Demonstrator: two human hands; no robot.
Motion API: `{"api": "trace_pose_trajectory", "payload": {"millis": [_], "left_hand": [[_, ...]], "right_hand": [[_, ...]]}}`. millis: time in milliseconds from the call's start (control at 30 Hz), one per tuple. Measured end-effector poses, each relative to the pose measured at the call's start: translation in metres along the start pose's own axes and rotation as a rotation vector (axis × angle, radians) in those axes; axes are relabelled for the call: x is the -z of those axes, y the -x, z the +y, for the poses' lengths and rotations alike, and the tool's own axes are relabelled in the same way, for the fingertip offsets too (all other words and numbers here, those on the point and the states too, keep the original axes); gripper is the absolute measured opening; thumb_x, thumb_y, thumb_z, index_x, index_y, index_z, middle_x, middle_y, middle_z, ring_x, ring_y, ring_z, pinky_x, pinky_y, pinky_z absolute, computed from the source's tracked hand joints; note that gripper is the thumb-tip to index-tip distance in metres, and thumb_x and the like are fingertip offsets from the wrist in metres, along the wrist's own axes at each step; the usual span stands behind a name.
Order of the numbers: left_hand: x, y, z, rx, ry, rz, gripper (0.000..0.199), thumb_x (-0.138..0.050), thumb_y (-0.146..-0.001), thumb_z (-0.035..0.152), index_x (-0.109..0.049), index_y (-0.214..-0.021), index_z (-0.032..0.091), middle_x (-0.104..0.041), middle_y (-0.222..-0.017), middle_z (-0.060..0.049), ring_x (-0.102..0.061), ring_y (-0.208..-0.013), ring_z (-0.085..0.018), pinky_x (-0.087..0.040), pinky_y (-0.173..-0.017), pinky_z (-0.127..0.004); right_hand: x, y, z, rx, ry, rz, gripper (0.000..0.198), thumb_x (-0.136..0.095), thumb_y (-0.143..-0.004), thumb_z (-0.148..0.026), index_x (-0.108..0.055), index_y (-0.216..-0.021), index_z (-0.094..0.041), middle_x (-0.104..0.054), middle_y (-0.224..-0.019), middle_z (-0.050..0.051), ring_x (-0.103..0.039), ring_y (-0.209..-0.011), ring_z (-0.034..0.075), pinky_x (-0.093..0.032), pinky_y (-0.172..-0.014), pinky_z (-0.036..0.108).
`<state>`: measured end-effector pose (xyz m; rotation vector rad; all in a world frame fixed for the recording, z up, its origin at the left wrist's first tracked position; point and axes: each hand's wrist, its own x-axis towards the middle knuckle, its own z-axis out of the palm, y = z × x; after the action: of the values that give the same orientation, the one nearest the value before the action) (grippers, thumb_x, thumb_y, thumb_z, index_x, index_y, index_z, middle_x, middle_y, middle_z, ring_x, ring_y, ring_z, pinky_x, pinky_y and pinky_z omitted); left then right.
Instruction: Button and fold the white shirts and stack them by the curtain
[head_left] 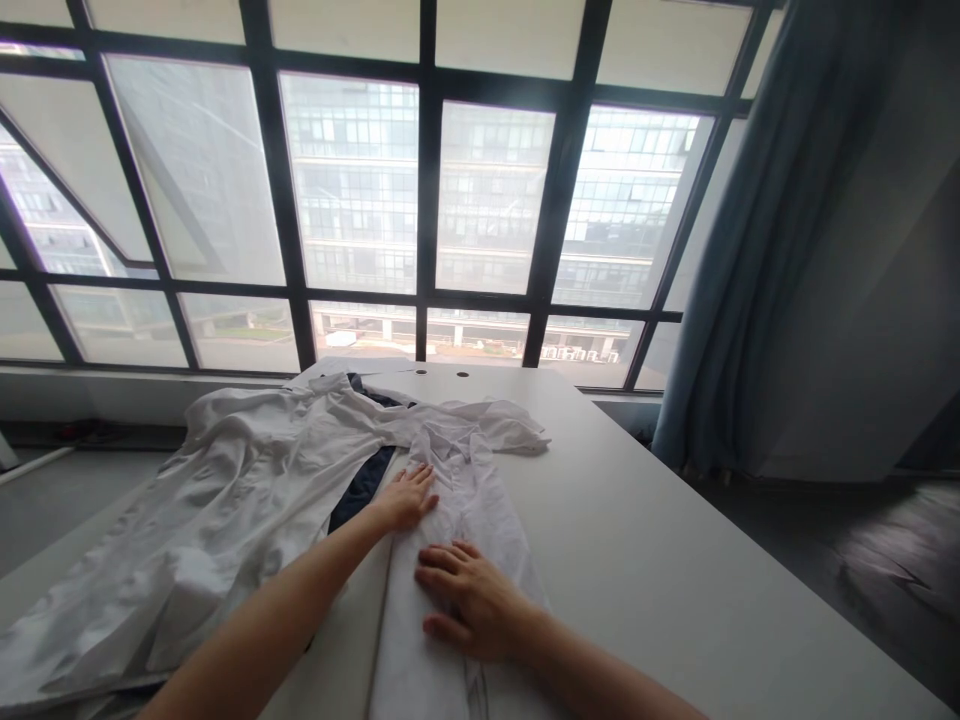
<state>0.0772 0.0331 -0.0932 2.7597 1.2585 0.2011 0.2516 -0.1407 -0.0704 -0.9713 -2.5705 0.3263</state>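
Observation:
A white shirt point(495, 510) lies lengthwise on the white table, its collar end away from me and one sleeve spread to the right at the far end. My left hand point(409, 497) rests flat on its upper left part, fingers stretched out. Closer to me, my right hand point(476, 600) lies on the middle of the shirt with its fingers apart. Neither hand grips the cloth. Left of the shirt is a heap of crumpled white clothing point(247, 470), with dark navy fabric point(364, 490) showing from under its edge.
The white table point(637, 540) reaches toward a large dark-framed window point(427, 200). Two round holes sit near its far edge. A blue-grey curtain point(757, 260) hangs at the right. Something pale and shiny point(900, 550) lies beyond the table's right edge, blurred.

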Motion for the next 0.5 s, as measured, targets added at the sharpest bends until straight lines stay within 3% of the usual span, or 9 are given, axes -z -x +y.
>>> {"api": "trace_pose_trajectory", "payload": {"millis": [300, 400, 500], "left_hand": [[-0.008, -0.068, -0.049, 0.216, -0.037, 0.015, 0.057, -0.026, -0.102, 0.037, -0.033, -0.153, 0.012, -0.022, -0.161, -0.016, -0.02, -0.15, -0.028, -0.018, -0.119, -0.052], [-0.006, -0.075, -0.052, 0.242, -0.042, 0.039, 0.055, -0.029, -0.101, 0.035, -0.037, -0.151, 0.013, -0.028, -0.159, -0.017, -0.026, -0.148, -0.029, -0.021, -0.118, -0.052], [0.0, -0.08, -0.039, 0.29, -0.06, 0.083, 0.055, -0.031, -0.1, 0.032, -0.039, -0.149, 0.01, -0.034, -0.156, -0.02, -0.029, -0.146, -0.032, -0.022, -0.116, -0.054]], "right_hand": [[0.011, 0.005, -0.004, -0.096, -0.099, -0.09, 0.068, -0.053, -0.09, -0.059, -0.041, -0.148, -0.026, -0.041, -0.154, 0.01, -0.034, -0.143, 0.024, -0.011, -0.122, 0.044], [0.011, 0.004, -0.003, -0.107, -0.097, -0.106, 0.07, -0.052, -0.091, -0.06, -0.039, -0.15, -0.025, -0.038, -0.156, 0.011, -0.033, -0.144, 0.026, -0.011, -0.122, 0.045], [0.012, 0.003, -0.003, -0.098, -0.103, -0.1, 0.07, -0.052, -0.091, -0.059, -0.038, -0.15, -0.024, -0.039, -0.155, 0.012, -0.032, -0.144, 0.026, -0.012, -0.121, 0.046]]}}
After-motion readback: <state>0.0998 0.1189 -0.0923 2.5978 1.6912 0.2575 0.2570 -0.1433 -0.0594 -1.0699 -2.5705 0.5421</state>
